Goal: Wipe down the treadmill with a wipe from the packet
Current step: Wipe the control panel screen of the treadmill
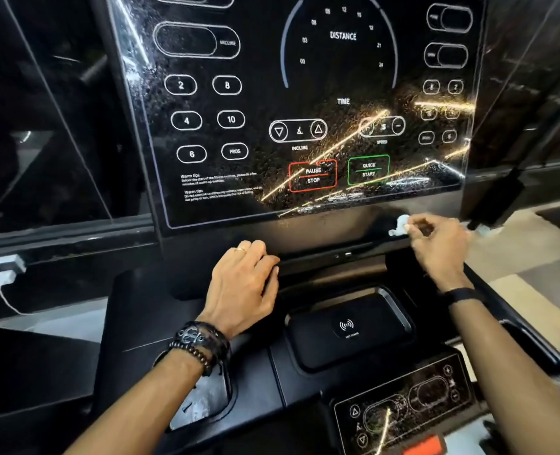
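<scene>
The right hand (436,239) pinches a small crumpled white wipe (400,225) against the black ledge just below the treadmill console (304,103); most of the wipe is hidden by the fingers and blurred. The left hand (244,284) rests with relaxed fingers on the ledge's edge, holding nothing, well apart from the right. Glare streaks blur the console's right-hand buttons, and the lower control panel (403,405) is cut off by the frame

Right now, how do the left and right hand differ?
The right hand pinches a crumpled white wipe below the console screen; the left hand holds nothing and rests on the ledge. The left hand wears a ring, the right shows none. Both wrists carry dark bands.
</scene>
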The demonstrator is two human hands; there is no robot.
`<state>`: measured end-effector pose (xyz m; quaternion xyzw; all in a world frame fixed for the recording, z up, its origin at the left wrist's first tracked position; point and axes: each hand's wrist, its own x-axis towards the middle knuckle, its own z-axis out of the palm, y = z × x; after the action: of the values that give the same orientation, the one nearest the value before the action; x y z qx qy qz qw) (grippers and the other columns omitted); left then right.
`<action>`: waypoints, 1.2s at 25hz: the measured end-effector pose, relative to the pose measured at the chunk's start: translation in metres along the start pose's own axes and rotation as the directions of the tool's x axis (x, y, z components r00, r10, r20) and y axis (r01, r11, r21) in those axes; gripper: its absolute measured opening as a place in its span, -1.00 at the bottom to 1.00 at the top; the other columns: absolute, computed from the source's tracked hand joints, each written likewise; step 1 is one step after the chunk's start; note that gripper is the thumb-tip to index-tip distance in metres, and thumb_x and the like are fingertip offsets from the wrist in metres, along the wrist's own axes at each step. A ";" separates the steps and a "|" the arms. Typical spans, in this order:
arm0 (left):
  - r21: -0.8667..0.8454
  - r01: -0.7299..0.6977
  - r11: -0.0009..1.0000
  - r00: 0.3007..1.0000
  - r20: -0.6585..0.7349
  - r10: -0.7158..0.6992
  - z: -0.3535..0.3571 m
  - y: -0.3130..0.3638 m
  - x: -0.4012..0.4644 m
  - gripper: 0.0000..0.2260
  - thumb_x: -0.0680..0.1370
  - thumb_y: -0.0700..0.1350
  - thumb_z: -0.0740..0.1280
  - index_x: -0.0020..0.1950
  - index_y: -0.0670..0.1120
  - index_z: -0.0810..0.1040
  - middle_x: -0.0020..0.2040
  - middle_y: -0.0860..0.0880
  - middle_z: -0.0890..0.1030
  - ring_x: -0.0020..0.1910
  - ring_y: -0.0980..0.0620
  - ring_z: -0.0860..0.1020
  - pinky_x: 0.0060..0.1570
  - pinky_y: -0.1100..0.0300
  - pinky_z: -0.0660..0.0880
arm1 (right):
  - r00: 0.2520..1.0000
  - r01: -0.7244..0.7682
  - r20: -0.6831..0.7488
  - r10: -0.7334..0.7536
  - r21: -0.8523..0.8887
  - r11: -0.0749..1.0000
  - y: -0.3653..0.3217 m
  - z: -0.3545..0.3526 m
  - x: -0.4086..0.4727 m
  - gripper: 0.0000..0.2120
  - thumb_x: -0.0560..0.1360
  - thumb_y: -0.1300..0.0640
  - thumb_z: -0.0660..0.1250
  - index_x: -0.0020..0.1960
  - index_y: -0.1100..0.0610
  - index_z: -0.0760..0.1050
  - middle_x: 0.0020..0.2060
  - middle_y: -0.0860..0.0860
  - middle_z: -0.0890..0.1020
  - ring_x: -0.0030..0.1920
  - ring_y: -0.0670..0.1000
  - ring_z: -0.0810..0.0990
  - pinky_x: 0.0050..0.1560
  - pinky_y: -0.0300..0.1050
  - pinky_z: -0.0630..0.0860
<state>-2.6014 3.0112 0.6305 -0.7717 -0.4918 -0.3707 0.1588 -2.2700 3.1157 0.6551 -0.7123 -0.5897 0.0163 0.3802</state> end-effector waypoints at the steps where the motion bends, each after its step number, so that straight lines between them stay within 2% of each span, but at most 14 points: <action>1: -0.007 0.016 1.000 1.000 -0.012 -0.016 0.001 0.002 0.000 -0.93 0.49 -0.19 0.40 -0.08 -0.18 0.64 -0.19 -0.08 0.49 -0.24 -0.10 0.44 -0.26 -0.01 0.41 | 1.000 0.010 -0.014 -0.011 -0.024 1.000 -0.003 0.003 -0.002 -0.91 0.42 0.13 0.45 -0.12 -0.05 0.66 -0.22 0.05 0.71 -0.03 0.21 0.60 0.09 0.28 0.51; 3: -0.013 0.054 0.998 0.998 -0.026 -0.054 0.003 0.007 0.001 -0.95 0.46 -0.20 0.39 -0.14 -0.18 0.62 -0.21 -0.08 0.48 -0.25 -0.11 0.44 -0.28 -0.02 0.41 | 0.998 0.067 -0.015 -0.068 -0.053 0.996 -0.023 0.009 -0.016 -0.88 0.41 0.22 0.43 -0.15 0.01 0.65 -0.30 0.00 0.66 -0.03 0.21 0.56 0.12 0.13 0.42; 5: -0.021 0.089 0.996 0.995 -0.037 -0.090 0.005 0.010 0.002 -0.94 0.44 -0.20 0.36 -0.18 -0.18 0.60 -0.23 -0.09 0.48 -0.26 -0.12 0.44 -0.29 -0.02 0.41 | 0.990 0.139 0.014 -0.138 -0.068 0.988 -0.058 0.017 -0.042 -0.87 0.39 0.23 0.41 -0.18 0.01 0.63 -0.35 -0.08 0.59 -0.04 0.17 0.56 -0.05 -0.08 0.18; 7: -0.032 0.126 0.992 0.991 -0.044 -0.127 0.006 0.013 0.004 -0.92 0.43 -0.18 0.34 -0.20 -0.18 0.59 -0.24 -0.08 0.48 -0.26 -0.11 0.44 -0.29 -0.02 0.41 | 0.968 0.245 0.059 -0.244 -0.008 0.969 -0.093 0.029 -0.070 -0.91 0.35 0.19 0.36 -0.23 0.02 0.60 -0.37 -0.08 0.61 -0.10 0.11 0.57 -0.13 -0.10 0.07; 10: -0.023 0.168 0.986 0.984 -0.048 -0.169 0.007 0.015 0.005 -0.91 0.41 -0.17 0.32 -0.25 -0.18 0.54 -0.25 -0.08 0.45 -0.26 -0.11 0.42 -0.28 -0.01 0.39 | 0.924 0.344 0.122 -0.363 0.153 0.926 -0.130 0.043 -0.098 -0.93 0.30 0.17 0.34 -0.29 0.01 0.53 -0.39 -0.11 0.59 -0.17 0.04 0.56 -0.10 -0.09 0.14; 12: -0.019 0.190 0.982 0.981 -0.042 -0.191 0.006 0.017 0.005 -0.90 0.41 -0.16 0.32 -0.27 -0.17 0.51 -0.26 -0.08 0.43 -0.27 -0.11 0.40 -0.29 0.00 0.36 | 0.903 0.384 0.124 -0.410 0.190 0.903 -0.138 0.047 -0.106 -0.90 0.33 0.17 0.37 -0.30 -0.02 0.50 -0.39 -0.11 0.57 -0.18 0.03 0.55 -0.05 -0.03 0.24; 16: 0.034 0.239 0.971 0.971 -0.026 -0.238 0.004 0.019 0.006 -0.88 0.42 -0.12 0.31 -0.26 -0.16 0.56 -0.26 -0.07 0.45 -0.27 -0.11 0.43 -0.28 0.02 0.38 | 0.912 0.388 0.080 -0.403 0.159 0.908 -0.117 0.042 -0.088 -0.89 0.35 0.01 0.24 -0.33 -0.05 0.50 -0.52 -0.21 0.41 -0.21 -0.04 0.54 -0.04 -0.04 0.21; 21: 0.122 0.291 0.949 0.957 -0.029 -0.289 0.002 0.028 0.006 -0.83 0.44 -0.10 0.27 -0.24 -0.14 0.60 -0.25 -0.05 0.48 -0.25 -0.11 0.45 -0.25 0.00 0.42 | 0.956 0.267 0.096 -0.278 0.114 0.957 -0.056 0.024 -0.040 -0.82 0.38 0.06 0.47 -0.32 -0.08 0.50 -0.49 -0.18 0.47 -0.14 0.01 0.56 -0.03 -0.06 0.14; 26: 0.217 0.407 0.887 0.913 -0.087 -0.398 0.010 0.051 0.011 -0.83 0.43 -0.10 0.22 -0.25 -0.16 0.54 -0.25 -0.07 0.47 -0.26 -0.13 0.45 -0.28 -0.02 0.43 | 0.961 0.249 0.091 -0.263 0.140 0.958 -0.005 0.004 0.003 -0.77 0.35 0.15 0.50 -0.33 -0.09 0.48 -0.49 -0.17 0.47 -0.19 -0.02 0.54 -0.09 -0.11 0.06; 28: 0.285 0.441 0.851 0.897 -0.092 -0.433 0.011 0.062 0.007 -0.79 0.44 -0.08 0.21 -0.18 -0.17 0.57 -0.20 -0.10 0.48 -0.24 -0.15 0.47 -0.27 -0.02 0.43 | 0.955 0.273 0.078 -0.286 0.142 0.951 0.008 -0.001 0.015 -0.75 0.34 0.17 0.48 -0.35 -0.09 0.46 -0.50 -0.17 0.46 -0.19 -0.01 0.54 -0.08 -0.11 0.07; 30: 0.364 0.447 0.817 0.888 -0.068 -0.455 0.009 0.069 0.000 -0.69 0.44 -0.06 0.20 -0.02 -0.20 0.64 -0.12 -0.12 0.53 -0.18 -0.18 0.50 -0.23 -0.04 0.48 | 0.953 0.286 0.066 -0.296 0.130 0.949 0.019 -0.004 0.025 -0.76 0.35 0.16 0.45 -0.35 -0.08 0.45 -0.49 -0.15 0.46 -0.18 0.02 0.54 -0.07 -0.09 0.10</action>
<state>-2.5376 2.9847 0.6332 -0.5932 -0.7230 -0.2898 0.2036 -2.2448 3.1344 0.6585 -0.5922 -0.7019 0.0256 0.3949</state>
